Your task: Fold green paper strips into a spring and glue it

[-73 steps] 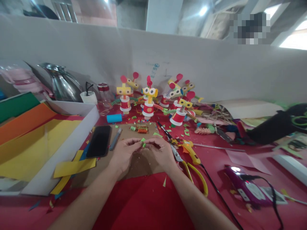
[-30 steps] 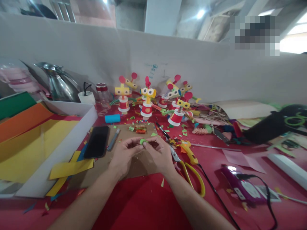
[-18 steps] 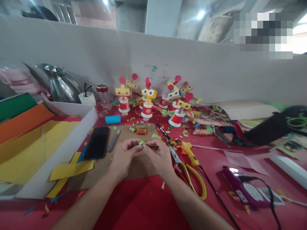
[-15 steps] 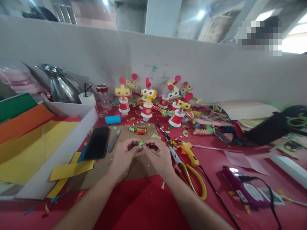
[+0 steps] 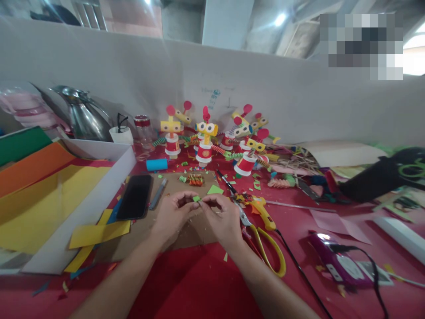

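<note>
My left hand [image 5: 172,214] and my right hand [image 5: 222,216] meet over a brown cardboard sheet [image 5: 172,186], fingertips pinched together on a small green paper piece [image 5: 196,199]. Both hands are closed on it. Just beyond them lie small folded paper springs [image 5: 195,179] and a loose green paper scrap [image 5: 215,190]. Several paper-cup figures [image 5: 206,141] with yellow heads and red tops stand at the back near the wall.
A black phone [image 5: 135,196] and a pen [image 5: 158,193] lie left of my hands. Yellow-handled scissors [image 5: 265,248] and a yellow glue gun [image 5: 262,210] lie to the right. A white box [image 5: 99,195] holds coloured paper. A steel jug [image 5: 84,117] stands behind it. A purple device [image 5: 338,261] sits right.
My hands stay together, working the green paper piece between the fingertips; it looked folded up higher earlier and now sits smaller between them. Nothing else on the table moved.
</note>
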The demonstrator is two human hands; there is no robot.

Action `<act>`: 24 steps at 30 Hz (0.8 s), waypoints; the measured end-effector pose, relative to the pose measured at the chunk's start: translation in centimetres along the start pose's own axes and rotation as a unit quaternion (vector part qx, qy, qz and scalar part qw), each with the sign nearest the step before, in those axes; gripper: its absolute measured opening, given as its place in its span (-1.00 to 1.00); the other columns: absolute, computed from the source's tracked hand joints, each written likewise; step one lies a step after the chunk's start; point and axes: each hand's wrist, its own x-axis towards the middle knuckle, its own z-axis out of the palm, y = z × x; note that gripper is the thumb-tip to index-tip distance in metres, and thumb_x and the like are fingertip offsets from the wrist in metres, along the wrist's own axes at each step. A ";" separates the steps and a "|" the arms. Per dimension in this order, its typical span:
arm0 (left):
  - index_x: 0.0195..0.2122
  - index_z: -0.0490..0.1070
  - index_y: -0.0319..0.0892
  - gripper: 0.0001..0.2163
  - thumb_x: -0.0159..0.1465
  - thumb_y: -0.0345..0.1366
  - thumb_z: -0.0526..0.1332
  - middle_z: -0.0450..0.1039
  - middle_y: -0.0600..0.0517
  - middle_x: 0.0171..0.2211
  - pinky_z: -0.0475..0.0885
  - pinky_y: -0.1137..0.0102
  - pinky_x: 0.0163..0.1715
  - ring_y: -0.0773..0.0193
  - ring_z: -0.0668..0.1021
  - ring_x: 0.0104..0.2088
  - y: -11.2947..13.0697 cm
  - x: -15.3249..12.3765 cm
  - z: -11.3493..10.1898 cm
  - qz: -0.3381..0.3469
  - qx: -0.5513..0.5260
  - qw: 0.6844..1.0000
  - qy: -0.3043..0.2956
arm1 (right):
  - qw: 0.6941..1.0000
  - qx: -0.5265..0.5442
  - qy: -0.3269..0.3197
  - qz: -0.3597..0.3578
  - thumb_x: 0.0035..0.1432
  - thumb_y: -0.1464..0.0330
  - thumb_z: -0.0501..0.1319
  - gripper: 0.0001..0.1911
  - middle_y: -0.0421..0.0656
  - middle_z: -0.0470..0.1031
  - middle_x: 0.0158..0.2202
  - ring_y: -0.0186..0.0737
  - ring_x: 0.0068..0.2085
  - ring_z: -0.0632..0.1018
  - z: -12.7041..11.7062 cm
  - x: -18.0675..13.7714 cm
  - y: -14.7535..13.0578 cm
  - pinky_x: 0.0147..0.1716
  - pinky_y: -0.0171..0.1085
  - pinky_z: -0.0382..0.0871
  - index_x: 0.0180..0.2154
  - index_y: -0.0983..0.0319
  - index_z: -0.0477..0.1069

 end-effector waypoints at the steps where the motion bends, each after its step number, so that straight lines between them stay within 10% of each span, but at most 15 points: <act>1: -0.34 0.53 -0.18 -0.78 -0.07 -0.40 0.36 0.56 0.04 -0.42 0.42 0.40 -0.30 0.30 0.54 -0.38 0.0 0.0 0.0 0.003 0.004 1.000 -0.007 | 1.000 0.014 -0.002 0.009 0.04 0.40 0.28 -0.98 -0.19 0.54 -0.42 -0.25 -0.36 0.56 0.0 0.1 0.0 -0.31 -0.30 0.43 -0.39 0.20 0.48; 24: -0.21 0.57 -0.17 -0.72 0.02 -0.32 0.36 0.60 -0.06 -0.30 0.42 0.32 -0.24 0.23 0.57 -0.32 0.5 0.5 -1.5 -0.004 0.032 0.994 -0.104 | 0.998 0.044 -0.033 0.028 0.00 0.40 0.30 -0.92 -0.19 0.62 -0.43 -0.20 -0.39 0.61 -0.9 0.7 -0.8 -0.38 -0.29 0.47 -0.41 0.18 0.58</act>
